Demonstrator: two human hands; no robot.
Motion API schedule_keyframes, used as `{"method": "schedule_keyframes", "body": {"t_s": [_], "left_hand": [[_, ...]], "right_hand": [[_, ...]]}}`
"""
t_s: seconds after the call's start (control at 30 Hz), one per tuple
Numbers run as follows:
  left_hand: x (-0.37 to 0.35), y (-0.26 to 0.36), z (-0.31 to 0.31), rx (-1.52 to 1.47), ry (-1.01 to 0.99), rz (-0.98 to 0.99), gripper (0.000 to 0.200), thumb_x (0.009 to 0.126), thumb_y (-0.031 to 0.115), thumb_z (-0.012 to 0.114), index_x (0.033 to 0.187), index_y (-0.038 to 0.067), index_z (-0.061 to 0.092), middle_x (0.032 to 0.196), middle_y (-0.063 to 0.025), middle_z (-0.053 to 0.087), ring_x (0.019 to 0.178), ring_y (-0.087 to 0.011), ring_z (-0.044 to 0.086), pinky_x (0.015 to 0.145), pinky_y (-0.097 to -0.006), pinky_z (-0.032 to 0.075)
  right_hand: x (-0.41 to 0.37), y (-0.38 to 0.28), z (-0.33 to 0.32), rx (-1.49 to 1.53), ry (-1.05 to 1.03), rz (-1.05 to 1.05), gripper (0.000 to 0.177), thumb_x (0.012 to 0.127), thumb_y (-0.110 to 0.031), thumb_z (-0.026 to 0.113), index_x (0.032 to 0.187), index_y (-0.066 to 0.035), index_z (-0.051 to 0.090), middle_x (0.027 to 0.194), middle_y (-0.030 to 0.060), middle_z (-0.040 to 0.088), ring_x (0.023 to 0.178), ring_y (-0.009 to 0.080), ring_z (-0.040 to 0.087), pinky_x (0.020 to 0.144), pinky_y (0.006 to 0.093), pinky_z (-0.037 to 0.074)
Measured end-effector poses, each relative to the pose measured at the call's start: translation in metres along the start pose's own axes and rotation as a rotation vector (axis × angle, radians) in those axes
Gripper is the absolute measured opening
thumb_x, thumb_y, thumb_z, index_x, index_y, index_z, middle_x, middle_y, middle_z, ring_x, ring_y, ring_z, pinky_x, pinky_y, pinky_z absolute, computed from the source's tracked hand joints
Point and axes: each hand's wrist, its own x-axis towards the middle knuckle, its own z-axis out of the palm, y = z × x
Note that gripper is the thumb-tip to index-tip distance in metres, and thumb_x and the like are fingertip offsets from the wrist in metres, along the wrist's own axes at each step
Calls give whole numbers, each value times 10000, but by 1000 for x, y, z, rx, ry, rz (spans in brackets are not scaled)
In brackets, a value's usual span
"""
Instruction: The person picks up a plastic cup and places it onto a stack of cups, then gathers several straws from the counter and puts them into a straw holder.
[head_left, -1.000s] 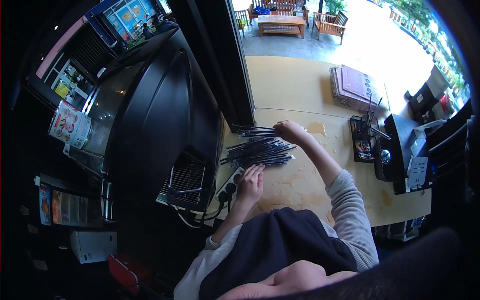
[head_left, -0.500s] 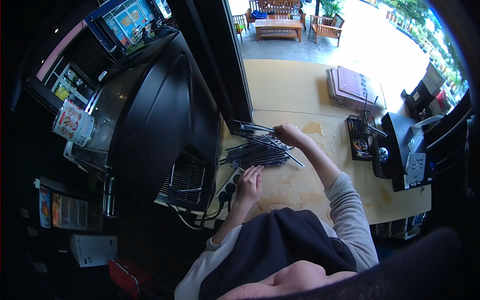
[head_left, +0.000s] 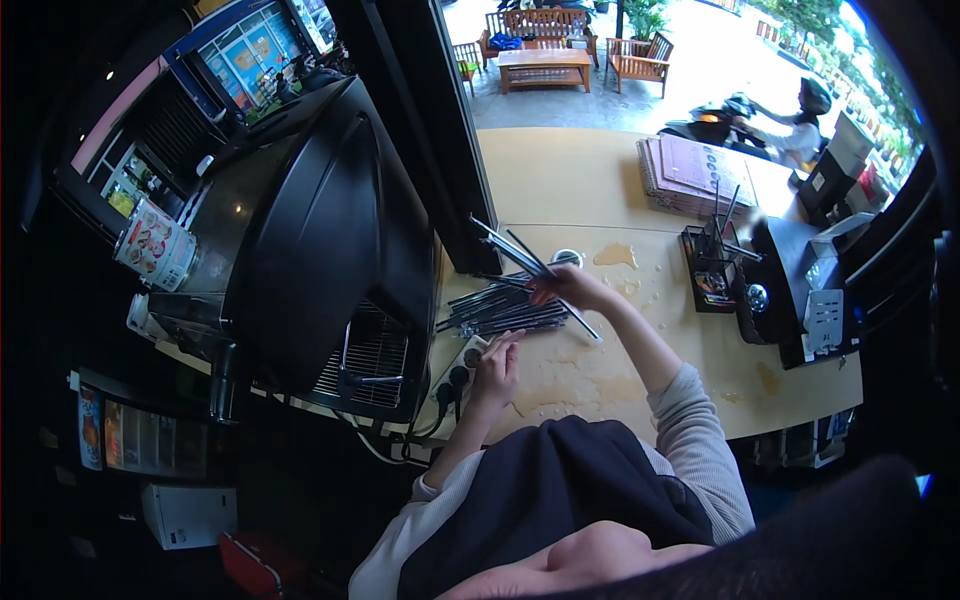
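A pile of dark, thin, straw-like sticks lies on the wooden counter, many pointing sideways; they look like drinking straws. My right hand is closed around a small bundle of straws, held slanted above the pile with the ends fanning to the upper left. One straw sticks out below that hand toward the lower right. At the near edge of the pile, my left hand has its fingers stretched out and holds nothing visible. Just beyond the right hand stands a white round-rimmed object, partly hidden.
Puddles of light brown liquid spread on the counter. To the left is a big black machine; a power strip with plugs sits beside my left hand. Flat cardboard, a black caddy and a black box stand right.
My right hand has lifted the bundle of straws and tilted it upward, uncovering the white round object. My left hand stays nearly in place. A person on a motorbike has appeared outside.
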Motion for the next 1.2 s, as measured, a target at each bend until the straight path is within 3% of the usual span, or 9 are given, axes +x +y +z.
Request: {"method": "schedule_keyframes", "body": {"t_s": [0.2,0.27,0.33,0.53,0.63,0.77,0.93,1.03,1.2], "left_hand": [[5,3,3,-213,-1,38,512,977,379,535,1309,-10,533,1242,-196,615,1165,-305,580,1008,-385,431],[3,12,9,-724,-185,-118,650,921,457,620,1358,-6,488,1268,-157,606,1142,-217,574,978,-350,438],[1,29,10,-767,-311,-294,498,980,377,558,1238,-47,589,1226,-191,620,1147,-218,568,977,-339,444],[1,16,28,-1070,-379,-256,415,1031,307,452,1067,-66,630,1116,-209,667,1119,-291,628,972,-394,485],[4,33,18,-1157,-191,-289,406,1028,325,450,1065,-60,574,1033,-236,673,1039,-322,665,962,-431,512],[4,36,24,-1200,-218,-319,382,1030,288,454,1081,-72,570,1031,-242,671,1029,-331,668,982,-435,505],[-10,48,40,-1196,-227,-399,355,1031,253,455,1088,-79,566,1011,-244,673,988,-338,682,958,-431,522],[-12,55,36,-1234,-114,-434,357,1024,283,473,1077,-60,557,972,-236,679,959,-342,687,922,-452,539],[-9,76,28,-1270,-3,-321,333,1019,291,484,1049,-33,558,972,-233,682,948,-338,689,920,-445,538]], "right_hand": [[-68,-7,47,138,-420,-55,291,1021,-209,478,1136,27,604,927,145,715,862,237,708,760,327,560],[-83,13,72,354,-532,29,316,1023,-252,482,1101,17,626,923,132,717,865,227,707,761,326,553],[-101,6,86,292,-505,133,357,1026,-296,481,1012,10,665,939,118,711,871,195,704,789,310,532],[-124,64,121,610,-325,82,357,1019,-335,484,1084,-23,645,983,117,695,897,196,681,819,315,524],[-137,86,145,1351,-154,89,583,983,-502,444,1275,0,495,1188,174,624,1022,298,645,881,381,524],[-144,88,155,1746,113,234,551,990,-449,418,1275,15,500,1216,212,608,1112,351,615,987,466,493],[-149,91,154,1841,188,188,454,1020,-339,357,1259,25,489,1215,228,606,1111,371,612,996,472,494],[-160,53,149,1481,361,372,478,1023,-350,315,1300,3,479,1256,206,590,1166,359,583,1004,459,482],[-181,40,157,1595,259,276,519,1031,-358,284,1373,15,398,1362,244,496,1274,371,494,1079,458,415]]}}
